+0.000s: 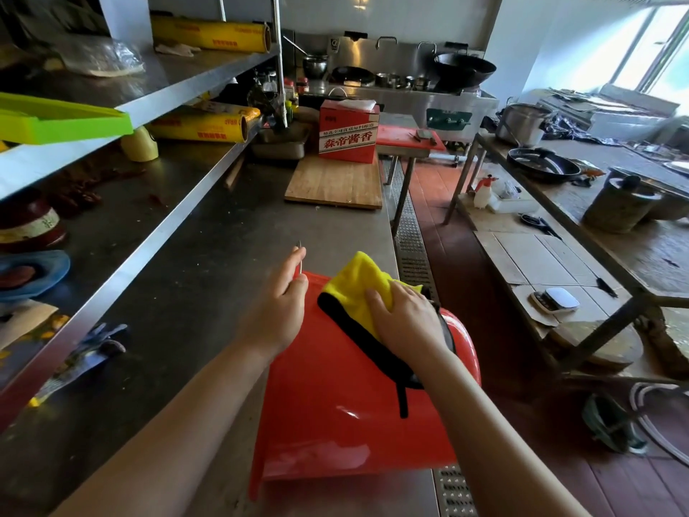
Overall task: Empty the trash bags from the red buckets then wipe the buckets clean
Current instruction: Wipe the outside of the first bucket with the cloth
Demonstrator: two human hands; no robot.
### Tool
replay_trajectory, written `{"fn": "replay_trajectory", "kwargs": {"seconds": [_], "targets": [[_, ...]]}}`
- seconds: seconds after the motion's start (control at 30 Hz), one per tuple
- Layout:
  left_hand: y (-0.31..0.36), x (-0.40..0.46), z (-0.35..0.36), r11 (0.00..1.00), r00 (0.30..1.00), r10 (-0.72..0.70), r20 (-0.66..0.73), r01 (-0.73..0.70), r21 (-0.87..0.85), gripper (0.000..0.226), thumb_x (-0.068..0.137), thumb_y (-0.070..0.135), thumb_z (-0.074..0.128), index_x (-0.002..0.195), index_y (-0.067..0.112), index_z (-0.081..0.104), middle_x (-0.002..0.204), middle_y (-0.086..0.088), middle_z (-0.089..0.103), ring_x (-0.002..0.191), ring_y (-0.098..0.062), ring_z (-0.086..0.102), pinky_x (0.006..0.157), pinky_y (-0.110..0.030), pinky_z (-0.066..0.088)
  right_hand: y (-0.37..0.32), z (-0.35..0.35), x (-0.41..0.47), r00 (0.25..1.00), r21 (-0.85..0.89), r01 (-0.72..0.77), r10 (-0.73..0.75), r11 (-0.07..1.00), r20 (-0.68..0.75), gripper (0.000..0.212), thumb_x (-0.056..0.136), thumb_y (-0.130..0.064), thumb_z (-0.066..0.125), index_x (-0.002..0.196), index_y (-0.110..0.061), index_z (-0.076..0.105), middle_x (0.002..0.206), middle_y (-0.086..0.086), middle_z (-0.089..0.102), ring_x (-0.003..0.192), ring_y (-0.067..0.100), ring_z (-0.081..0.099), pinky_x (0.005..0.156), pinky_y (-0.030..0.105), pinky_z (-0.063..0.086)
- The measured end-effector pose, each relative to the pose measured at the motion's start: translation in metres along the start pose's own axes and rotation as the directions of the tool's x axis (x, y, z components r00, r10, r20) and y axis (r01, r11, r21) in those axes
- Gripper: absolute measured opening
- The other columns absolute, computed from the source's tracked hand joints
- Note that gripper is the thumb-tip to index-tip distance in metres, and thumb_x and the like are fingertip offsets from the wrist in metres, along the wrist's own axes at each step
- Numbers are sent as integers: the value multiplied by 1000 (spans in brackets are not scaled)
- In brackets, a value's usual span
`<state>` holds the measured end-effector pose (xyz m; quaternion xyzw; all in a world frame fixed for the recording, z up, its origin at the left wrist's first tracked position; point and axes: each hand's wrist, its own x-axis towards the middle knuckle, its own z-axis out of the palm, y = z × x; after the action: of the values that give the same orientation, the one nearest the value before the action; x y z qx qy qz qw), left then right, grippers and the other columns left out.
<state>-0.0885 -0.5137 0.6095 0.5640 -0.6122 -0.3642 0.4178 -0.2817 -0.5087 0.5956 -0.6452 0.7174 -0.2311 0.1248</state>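
A: Red bucket [335, 397] lies on its side on the steel counter [208, 263], at the counter's right edge, its wide rim toward the camera and its base pointing away. The right part overhangs the floor drain grate [410, 233].

B: Hands?

A: Left hand [277, 307] sits at the bucket's far left corner, fingers curled around a thin metal handle wire [299, 255] that sticks up past the fingertips. Right hand [404, 319] lies flat, fingers straight and close together, pressing a yellow cloth [358, 285] onto the bucket's upper side. The cloth has a black edge [365, 341] that trails down the bucket wall toward the camera.

B: Anything inside the bucket?

A: Cannot tell; the interior is not visible from this angle.

B: Surroundings?

A: Farther along the counter, a wooden cutting board [333, 182] with a red carton [348, 130] printed with Chinese characters standing on its far end. Left, a two-tier steel shelf [156, 91] carries yellow cling-wrap rolls [208, 33] and a green tray [63, 123]. A glove [89, 352] lies on the lower ledge near the camera. Woks [464, 70] sit on the stove at the back. Right of the aisle, a second table [634, 233] holds a pan [542, 164] and pots.
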Motion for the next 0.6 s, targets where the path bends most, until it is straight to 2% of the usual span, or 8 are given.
{"fn": "replay_trajectory", "kwargs": {"seconds": [0.2, 0.37, 0.47, 0.6], "targets": [[-4, -1, 0, 998, 998, 65, -25, -65, 10, 45, 105, 34, 39, 149, 26, 39, 157, 6, 35, 143, -5, 30, 121, -36, 24, -49, 19, -3, 993, 11, 116, -116, 993, 4, 53, 93, -57, 43, 128, -19, 57, 136, 2, 58, 130, 22, 46, 112, 40, 31], [-5, -4, -2, 999, 999, 32, -6, -32, 37, 47, 106, 35, 36, 153, 29, 31, 158, 8, 32, 140, -3, 29, 117, -26, 23, -73, 30, -13, 985, 62, 171, -171, 983, -8, 58, 88, -60, 31, 124, -22, 57, 133, -2, 58, 130, 22, 46, 112, 42, 30], [-2, -1, 1, 994, 998, 58, -13, -57, 89, 48, 105, 35, 37, 153, 27, 32, 158, 6, 32, 143, -7, 30, 118, -28, 23, -62, 27, -10, 986, 78, 168, -167, 983, -16, 55, 91, -61, 40, 128, -23, 57, 136, -3, 57, 132, 19, 45, 113, 41, 31], [2, 0, 4, 995, 997, 67, -24, -65, 75, 47, 106, 30, 39, 151, 21, 35, 158, 4, 33, 144, -6, 28, 119, -25, 21, -46, 21, -5, 989, 60, 149, -148, 987, -16, 51, 90, -58, 51, 126, -22, 57, 134, -2, 59, 128, 20, 48, 110, 39, 34]]}}
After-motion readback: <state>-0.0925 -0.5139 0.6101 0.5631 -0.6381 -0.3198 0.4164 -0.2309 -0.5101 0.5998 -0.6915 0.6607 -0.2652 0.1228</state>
